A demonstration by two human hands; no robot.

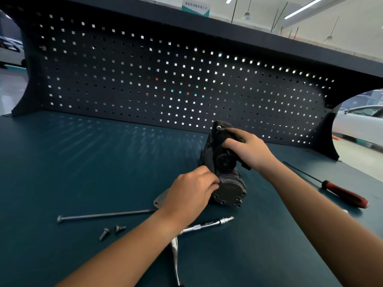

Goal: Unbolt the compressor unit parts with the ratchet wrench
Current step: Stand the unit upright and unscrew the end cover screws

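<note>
The compressor (223,168) lies on its side on the teal bench (83,162), right of centre in the frame. Its round end cap faces the viewer and its far end points toward the pegboard (145,79).

The right hand (246,150) grips it from above. The fingers are curled close together over the upper body and the thumb sits on the near side. The left hand (192,191) comes in from the lower left. Its fingers are bunched and curled, with the tips pressed against the rim of the end cap. I cannot tell whether they pinch a bolt there or only the casting.

The wrench (175,255) lies free on the bench at lower centre, partly under the left forearm. Its chrome handle runs down toward the bottom edge, and its extension points right, ending in a small socket just below the compressor.

A grey plate (160,200) lies flat beside the left wrist, mostly hidden by the hand. Left of it a long bolt (103,214) lies nearly level, its head at the left end. Below that sit two short bolts (112,230), close together.

At the right of the frame, well apart from the compressor, lies a screwdriver (344,193) with a red handle, its shaft running up and to the left. A white car (360,121) shows through the gap at the right edge.
</note>
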